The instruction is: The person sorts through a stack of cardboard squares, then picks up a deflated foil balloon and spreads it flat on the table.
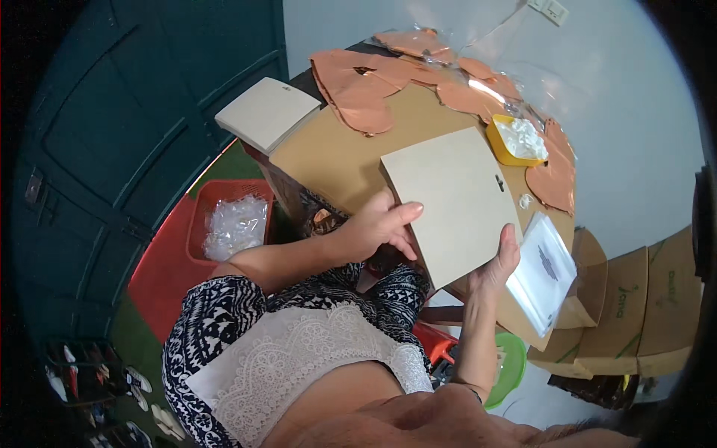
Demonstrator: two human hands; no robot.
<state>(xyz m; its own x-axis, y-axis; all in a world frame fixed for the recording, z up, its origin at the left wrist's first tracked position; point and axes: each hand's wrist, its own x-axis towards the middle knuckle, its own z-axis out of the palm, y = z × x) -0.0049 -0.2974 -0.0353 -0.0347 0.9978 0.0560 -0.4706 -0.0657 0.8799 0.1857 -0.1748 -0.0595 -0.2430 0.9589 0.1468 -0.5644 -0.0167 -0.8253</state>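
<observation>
Both hands hold a thick cream stack of cards [452,201] over the near edge of the table. A dark hanging slot shows near the right edge of its top card. My left hand [381,228] grips the stack's left side, thumb at the upper edge and fingers curled lower down. At the near right corner, my right hand [494,265] closes on it with the thumb up along the edge; its other fingers are hidden underneath. A similar cream stack [267,113] lies at the table's far left corner. Clear plastic sleeves [543,272] lie beside my right hand.
Copper-coloured round-lobed pieces [358,82] lie along the far side of the brown tabletop [321,164]. A yellow tub [514,153] holds white loops. A red basket [196,224] of clear plastic bits stands at left. Cardboard boxes [624,306] and a green basin [509,366] are at right.
</observation>
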